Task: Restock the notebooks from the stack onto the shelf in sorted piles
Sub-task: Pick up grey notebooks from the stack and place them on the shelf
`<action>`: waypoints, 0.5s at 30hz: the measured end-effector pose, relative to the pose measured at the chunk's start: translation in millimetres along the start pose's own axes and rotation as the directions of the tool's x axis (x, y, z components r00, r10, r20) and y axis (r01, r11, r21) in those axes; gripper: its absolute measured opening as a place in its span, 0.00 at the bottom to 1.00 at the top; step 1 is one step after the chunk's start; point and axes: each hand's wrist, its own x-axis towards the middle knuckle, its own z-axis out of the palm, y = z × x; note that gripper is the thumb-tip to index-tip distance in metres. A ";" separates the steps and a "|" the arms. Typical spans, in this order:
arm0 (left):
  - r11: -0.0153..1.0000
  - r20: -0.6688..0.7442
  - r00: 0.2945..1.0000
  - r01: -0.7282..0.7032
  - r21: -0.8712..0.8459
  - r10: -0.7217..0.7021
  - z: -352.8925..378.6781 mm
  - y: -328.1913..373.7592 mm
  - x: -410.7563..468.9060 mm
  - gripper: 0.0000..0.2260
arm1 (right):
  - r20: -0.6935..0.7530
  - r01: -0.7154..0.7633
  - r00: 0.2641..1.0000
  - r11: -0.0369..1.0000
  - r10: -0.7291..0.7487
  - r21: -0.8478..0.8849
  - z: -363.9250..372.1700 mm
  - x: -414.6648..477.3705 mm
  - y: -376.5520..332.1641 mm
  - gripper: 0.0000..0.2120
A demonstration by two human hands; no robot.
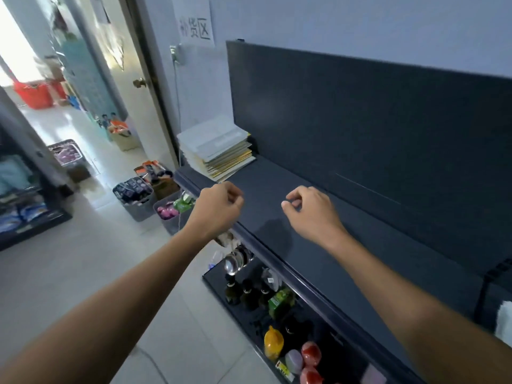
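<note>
Left hand and right hand hover loosely curled, holding nothing, over the shelf; the notebook stack looks untouched, no piles started.

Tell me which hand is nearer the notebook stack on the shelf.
Left. The left hand hovers at the front edge of the shelf, just in front of the notebook stack; the right hand hovers farther to the stack's right.

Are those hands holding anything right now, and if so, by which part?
Nothing is held. The left hand and right hand hover loosely curled over the shelf, apart from the notebook stack.
</note>
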 end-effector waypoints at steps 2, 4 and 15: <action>1.000 -0.036 0.999 0.016 0.015 -0.016 -27.8 -34.8 14.3 0.06 | 0.007 0.032 0.999 0.999 -0.032 -0.001 26.6 22.8 -31.4 0.08; 0.999 -0.060 0.998 0.020 0.025 -0.018 -53.7 -69.0 28.0 0.07 | 0.020 0.059 0.998 0.998 -0.059 0.000 53.8 43.5 -60.7 0.09; 1.000 -0.086 0.996 0.009 0.016 -0.008 -125.6 -175.0 100.2 0.09 | 0.028 0.079 0.997 0.996 -0.078 -0.036 131.0 128.5 -152.7 0.08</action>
